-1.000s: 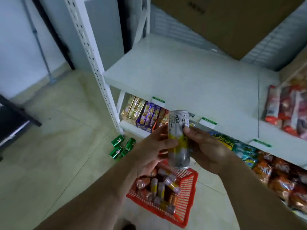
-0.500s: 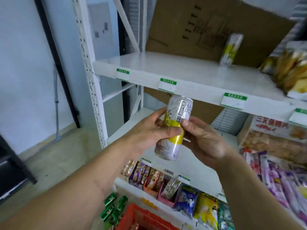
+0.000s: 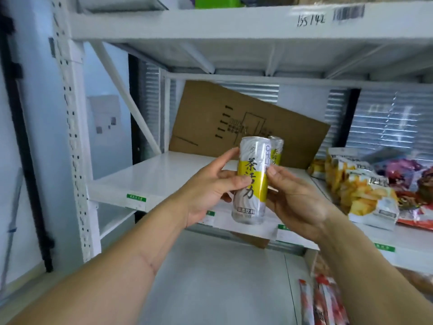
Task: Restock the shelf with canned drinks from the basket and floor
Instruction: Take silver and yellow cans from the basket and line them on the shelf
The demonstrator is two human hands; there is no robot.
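Both hands hold one tall, slim silver can with a yellow band and dark Chinese lettering, upright and tilted slightly, in front of the middle white metal shelf. The left hand has its grip curled round the can's left side, thumb across the front of the yellow band, fingers behind. The right hand pinches the can's right side, thumb tip on the band's edge, other fingers mostly hidden behind the can.

Just behind it, a second can of the same silver-and-yellow design stands on the shelf board, mostly covered by the held one. A flattened brown cardboard sheet with black printing leans against the far side of the shelf. To the right on the same board lie yellow-and-white snack bags. Green-and-white price tags sit along the shelf's near edge. Red-wrapped packets lie on the lower shelf at the near right.
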